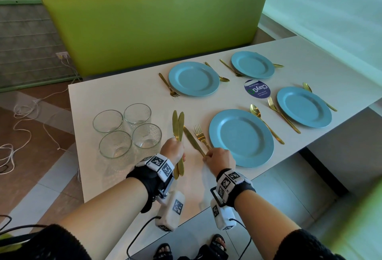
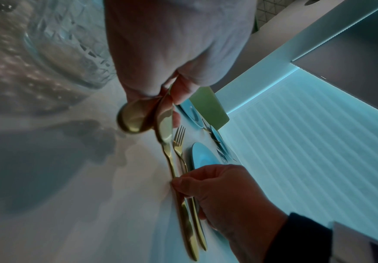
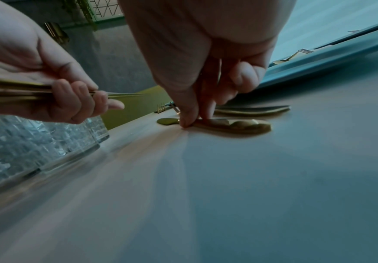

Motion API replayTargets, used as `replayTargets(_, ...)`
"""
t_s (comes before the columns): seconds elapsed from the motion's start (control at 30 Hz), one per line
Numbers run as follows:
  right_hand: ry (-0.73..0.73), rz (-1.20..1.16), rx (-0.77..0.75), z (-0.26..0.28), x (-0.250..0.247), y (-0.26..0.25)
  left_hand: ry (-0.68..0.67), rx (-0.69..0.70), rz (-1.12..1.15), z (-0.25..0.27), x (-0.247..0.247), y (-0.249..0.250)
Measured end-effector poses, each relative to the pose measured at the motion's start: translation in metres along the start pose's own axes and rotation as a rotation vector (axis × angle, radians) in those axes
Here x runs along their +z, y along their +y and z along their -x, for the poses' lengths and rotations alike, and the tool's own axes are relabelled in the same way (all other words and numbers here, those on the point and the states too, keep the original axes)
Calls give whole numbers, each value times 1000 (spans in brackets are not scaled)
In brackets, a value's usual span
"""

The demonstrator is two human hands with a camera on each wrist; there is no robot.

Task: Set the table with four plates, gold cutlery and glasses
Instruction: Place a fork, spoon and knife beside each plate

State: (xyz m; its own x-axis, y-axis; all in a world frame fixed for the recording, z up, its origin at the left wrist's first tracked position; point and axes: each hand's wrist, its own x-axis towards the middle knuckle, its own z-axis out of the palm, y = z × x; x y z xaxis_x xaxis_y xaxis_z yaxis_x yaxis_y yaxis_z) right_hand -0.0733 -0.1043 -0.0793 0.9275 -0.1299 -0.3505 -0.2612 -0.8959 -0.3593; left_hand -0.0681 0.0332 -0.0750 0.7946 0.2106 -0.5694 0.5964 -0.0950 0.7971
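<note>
Four blue plates lie on the white table (image 1: 128, 94), each with a gold fork and spoon beside it. My left hand (image 1: 175, 148) grips two gold knives (image 1: 178, 125) by their handles, blades pointing away, just right of the glasses. My right hand (image 1: 209, 154) pinches the handle of a third gold knife (image 1: 192, 139) that lies flat beside a fork (image 1: 201, 135), left of the near plate (image 1: 240, 137). In the right wrist view the thumb and a finger of my right hand (image 3: 192, 122) close on that knife's handle (image 3: 235, 125), which rests on the tabletop.
Several clear textured glasses (image 1: 126, 131) stand bunched at the table's left end, close to my left hand. A round blue sticker (image 1: 257, 89) sits between the plates. A green bench back (image 1: 153, 30) runs behind the table. White cables trail on the floor (image 1: 24, 115).
</note>
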Motion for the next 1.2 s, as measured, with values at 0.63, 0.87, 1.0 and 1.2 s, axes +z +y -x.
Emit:
replayTargets(0.63,4,21,23,-3,-2,-3,15,11,-34,5,-4,9)
replayTargets(0.87,92,-108,32,-13,-37,8,7,17,-20,9,-1,17)
replayTargets(1.0,119,-192,20,-26,-63,20,-27,30,-9,8,5,26)
replayTargets(1.2,-61,-293,-50,-19,-68,14,-200,119,-96,2,25,35)
